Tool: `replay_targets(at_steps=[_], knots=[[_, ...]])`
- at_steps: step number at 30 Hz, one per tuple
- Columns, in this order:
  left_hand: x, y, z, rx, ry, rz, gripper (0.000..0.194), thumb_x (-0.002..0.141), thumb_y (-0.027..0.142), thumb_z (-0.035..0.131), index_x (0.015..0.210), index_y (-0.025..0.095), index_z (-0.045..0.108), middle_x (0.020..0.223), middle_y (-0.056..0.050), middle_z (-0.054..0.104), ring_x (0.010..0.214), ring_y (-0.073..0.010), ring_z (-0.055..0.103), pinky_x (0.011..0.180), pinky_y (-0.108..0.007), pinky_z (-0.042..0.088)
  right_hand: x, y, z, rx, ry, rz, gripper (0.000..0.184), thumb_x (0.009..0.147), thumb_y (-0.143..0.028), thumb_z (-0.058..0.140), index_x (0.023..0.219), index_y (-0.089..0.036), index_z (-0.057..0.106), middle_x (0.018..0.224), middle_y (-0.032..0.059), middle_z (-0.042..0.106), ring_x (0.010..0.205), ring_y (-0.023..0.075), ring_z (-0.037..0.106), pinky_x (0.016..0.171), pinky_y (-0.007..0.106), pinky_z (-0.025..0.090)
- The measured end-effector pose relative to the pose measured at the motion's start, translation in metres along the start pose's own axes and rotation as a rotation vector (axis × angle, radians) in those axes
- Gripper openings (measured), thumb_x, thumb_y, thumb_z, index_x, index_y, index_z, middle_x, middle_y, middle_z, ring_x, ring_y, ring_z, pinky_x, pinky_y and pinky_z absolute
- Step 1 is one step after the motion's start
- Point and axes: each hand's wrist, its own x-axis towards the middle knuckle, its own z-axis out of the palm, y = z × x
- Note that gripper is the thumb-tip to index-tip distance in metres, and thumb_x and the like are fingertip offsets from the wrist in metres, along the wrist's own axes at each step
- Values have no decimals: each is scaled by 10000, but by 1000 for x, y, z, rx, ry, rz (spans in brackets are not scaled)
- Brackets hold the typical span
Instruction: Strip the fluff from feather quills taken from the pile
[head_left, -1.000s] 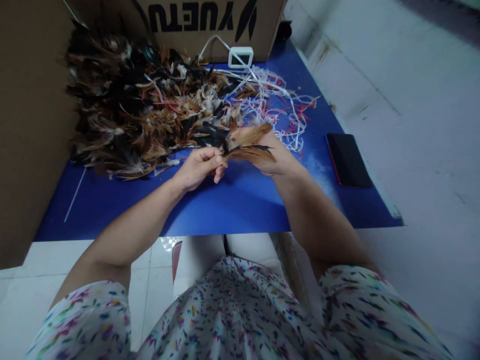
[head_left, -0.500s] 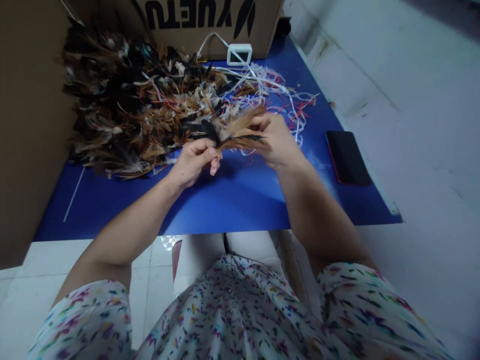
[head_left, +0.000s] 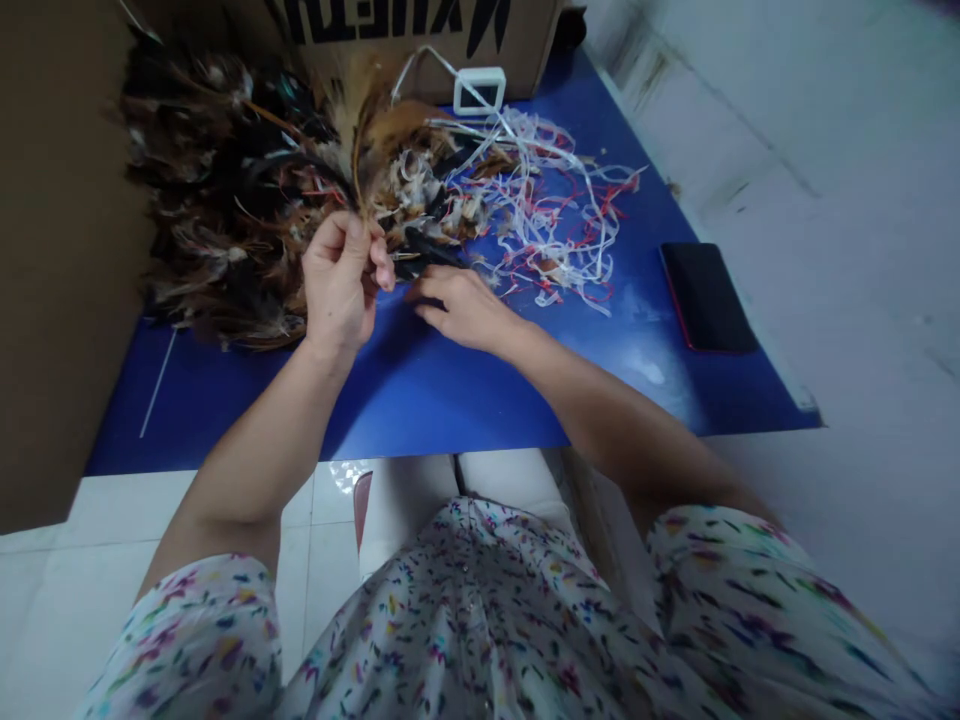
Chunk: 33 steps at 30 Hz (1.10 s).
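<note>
My left hand [head_left: 341,280] is closed around the quill ends of a small bunch of brown and black feathers [head_left: 367,130], which stands upright and fans out above my fist. My right hand [head_left: 459,303] lies low on the blue table [head_left: 465,380], fingers reaching into the near edge of the big feather pile [head_left: 247,220] and touching dark feathers there. Whether those fingers pinch anything is not clear. Beside the pile lies a tangle of white and red strings [head_left: 551,220].
A cardboard box [head_left: 420,40] stands at the back, another brown cardboard wall [head_left: 60,250] on the left. A white plastic frame [head_left: 481,90] sits near the box. A dark phone [head_left: 707,297] lies at the table's right edge. Pale floor surrounds the table.
The bunch passed wholly into my left hand, which rose and turned it upright. My right hand let go and dropped left toward the pile's edge.
</note>
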Motion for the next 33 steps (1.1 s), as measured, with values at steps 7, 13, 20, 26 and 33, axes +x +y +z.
replay_targets(at_steps=[7,13,20,26,33], knots=[[16,-5,-26,117,-20,103,369,900,522,731,801,241,513,639,48,516,505,-60,483,499,-252,288,25,-20,24,-198,-189,-199,376,965,-64,483,1223,-185,729,1444,106,601,1324,291,516,1107,480,445],[18,-8,-33,147,-3,75,413,895,564,723,845,236,477,677,64,508,511,-36,435,507,-252,274,39,-36,37,-358,-263,-196,364,965,-73,433,1164,-170,721,1305,100,677,1273,321,535,1021,485,473],[16,1,-21,87,83,116,452,883,634,684,791,223,520,644,53,504,466,-37,431,449,-235,293,31,-14,25,-101,-136,-160,429,903,7,406,1111,-158,743,1295,117,693,1232,234,599,1093,390,459],[14,3,-9,98,150,20,384,930,483,702,744,201,518,574,78,507,406,-20,422,402,-185,300,-1,12,-4,194,218,61,151,927,-215,644,955,-166,784,920,40,777,856,189,708,868,346,528],[6,-9,-5,121,124,-43,381,853,492,782,729,200,571,551,76,526,396,-27,440,383,-164,346,-8,28,-4,755,337,289,120,872,-248,737,938,-178,665,814,27,778,684,132,719,618,234,540]])
